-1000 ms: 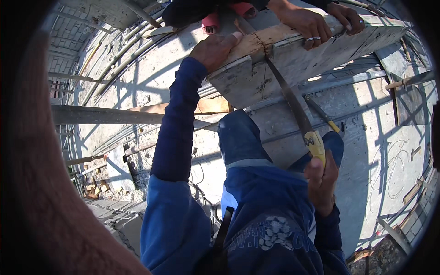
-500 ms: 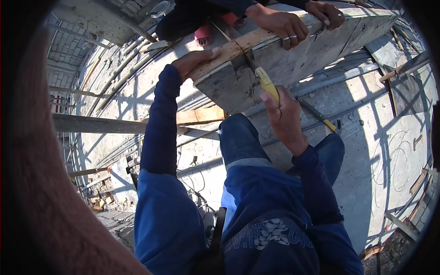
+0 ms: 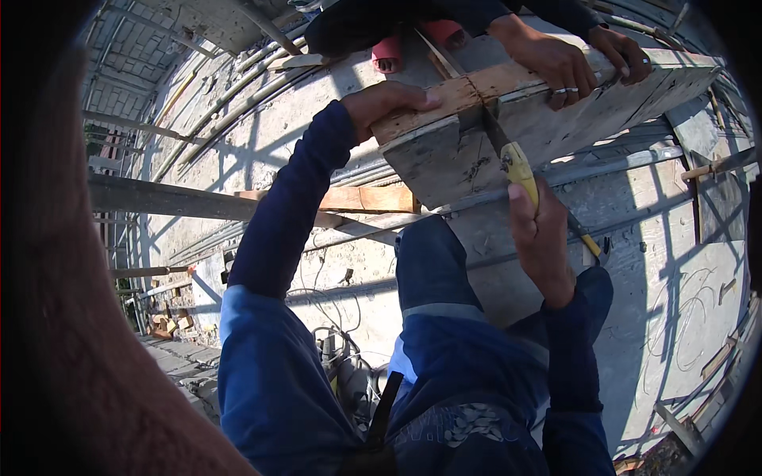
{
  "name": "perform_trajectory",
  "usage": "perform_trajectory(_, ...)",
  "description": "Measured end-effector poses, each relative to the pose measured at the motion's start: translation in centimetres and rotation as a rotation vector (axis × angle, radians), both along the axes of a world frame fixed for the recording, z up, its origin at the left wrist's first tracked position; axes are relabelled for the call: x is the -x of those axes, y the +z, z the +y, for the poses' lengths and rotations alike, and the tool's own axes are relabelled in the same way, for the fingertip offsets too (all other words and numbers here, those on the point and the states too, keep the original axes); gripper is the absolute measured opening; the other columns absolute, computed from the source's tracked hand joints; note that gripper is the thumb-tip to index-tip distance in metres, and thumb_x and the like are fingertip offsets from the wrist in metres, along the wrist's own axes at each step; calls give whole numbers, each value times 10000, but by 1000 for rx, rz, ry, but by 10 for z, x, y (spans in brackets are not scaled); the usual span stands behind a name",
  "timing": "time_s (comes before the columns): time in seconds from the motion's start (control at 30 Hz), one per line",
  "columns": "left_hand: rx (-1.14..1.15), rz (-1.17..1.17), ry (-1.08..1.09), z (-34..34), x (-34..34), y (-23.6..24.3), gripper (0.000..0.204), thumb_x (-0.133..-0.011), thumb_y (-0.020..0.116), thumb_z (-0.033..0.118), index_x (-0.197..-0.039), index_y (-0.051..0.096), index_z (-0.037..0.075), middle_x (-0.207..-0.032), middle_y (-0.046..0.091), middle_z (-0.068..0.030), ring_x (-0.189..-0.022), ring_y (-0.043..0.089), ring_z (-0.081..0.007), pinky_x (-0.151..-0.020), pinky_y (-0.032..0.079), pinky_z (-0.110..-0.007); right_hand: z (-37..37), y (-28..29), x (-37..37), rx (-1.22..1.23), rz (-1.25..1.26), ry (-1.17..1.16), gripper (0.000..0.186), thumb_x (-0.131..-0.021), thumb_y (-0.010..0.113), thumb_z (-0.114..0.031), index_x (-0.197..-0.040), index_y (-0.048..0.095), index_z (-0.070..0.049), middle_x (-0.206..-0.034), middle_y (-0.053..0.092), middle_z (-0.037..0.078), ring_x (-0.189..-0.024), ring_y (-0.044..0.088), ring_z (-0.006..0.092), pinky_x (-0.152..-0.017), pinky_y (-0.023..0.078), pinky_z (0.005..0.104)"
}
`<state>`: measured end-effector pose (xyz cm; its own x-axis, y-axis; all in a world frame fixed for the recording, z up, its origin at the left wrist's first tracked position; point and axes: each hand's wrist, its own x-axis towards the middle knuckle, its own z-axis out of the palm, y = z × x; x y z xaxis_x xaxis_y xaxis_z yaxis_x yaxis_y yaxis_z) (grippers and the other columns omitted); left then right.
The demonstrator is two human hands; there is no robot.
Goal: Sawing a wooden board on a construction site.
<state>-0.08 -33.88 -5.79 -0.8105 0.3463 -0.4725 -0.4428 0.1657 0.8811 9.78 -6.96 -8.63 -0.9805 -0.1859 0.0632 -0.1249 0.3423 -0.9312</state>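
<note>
A long wooden board (image 3: pixel 556 103) with a weathered grey face and a paler, bare-wood top edge runs across the upper middle. My left hand (image 3: pixel 389 107) grips its top edge at the left end, thumb lying on the wood. My right hand (image 3: pixel 540 230) is closed on the yellow handle of a hand saw (image 3: pixel 517 164), whose blade sits in a cut in the board, to the right of my left hand. A co-worker's two hands (image 3: pixel 559 67) hold the board's top edge to the right of the cut.
A hammer (image 3: pixel 587 242) with a yellow grip lies beside my right hand. A timber piece (image 3: pixel 369 198), a wide grey beam (image 3: pixel 167 194), long pipes (image 3: pixel 246 103) and coiled cables (image 3: pixel 333 341) are around me. The co-worker's pink-sandalled feet (image 3: pixel 387 54) are beyond the board.
My right hand pushed the saw forward through the cut half a second ago and has since drawn partly back. The view has shifted slightly. Both of my grips remain.
</note>
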Motion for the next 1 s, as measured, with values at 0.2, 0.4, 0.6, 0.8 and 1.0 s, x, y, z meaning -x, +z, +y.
perform_trajectory(0.2, -57, 157, -19, 1, -1, -14, 447, -819, 670, 430, -992, 662, 18, -909, 653, -57, -824, 620, -132, -796, 486, -270, 5, -42, -6, 81, 112, -90, 292, -930, 549, -310, -935, 559, -19, -564, 466, 64, -498, 472, 129, -501, 403, 311)
perform_trajectory(0.4, -32, 132, -33, -9, 1, -20, 458, -850, 647, 381, -1098, 624, -4, -985, 659, -58, -865, 633, -106, -823, 500, -249, 1, -50, -5, 77, 86, -51, 316, -940, 513, -309, -865, 561, -5, -622, 454, -4, -550, 426, 70, -502, 355, 257)
perform_trajectory(0.6, 602, 395, -303, 20, 1, 15, 636, -806, 625, 559, -1166, 573, 37, -959, 661, -116, -838, 655, -203, -750, 506, -326, 6, 70, 5, -69, -157, 63, 350, -941, 526, -330, -873, 559, 12, -628, 472, 14, -557, 421, 94, -518, 364, 273)
perform_trajectory(0.8, 1233, 689, -138, 46, -16, 18, 847, -577, 754, 633, -1142, 546, 37, -898, 672, -166, -829, 666, -334, -759, 506, -419, 1, -18, -10, -29, 234, -115, 371, -947, 515, -369, -937, 542, 1, -594, 472, 67, -542, 428, 102, -512, 381, 304)
perform_trajectory(1.0, 1245, 649, -103, 30, -20, 10, 863, -559, 726, 654, -1163, 532, 70, -906, 667, -163, -878, 658, -340, -796, 491, -432, 56, 42, -91, -118, -134, -65, 481, -941, 469, -486, -883, 506, -10, -580, 489, 43, -499, 471, 108, -467, 376, 298)
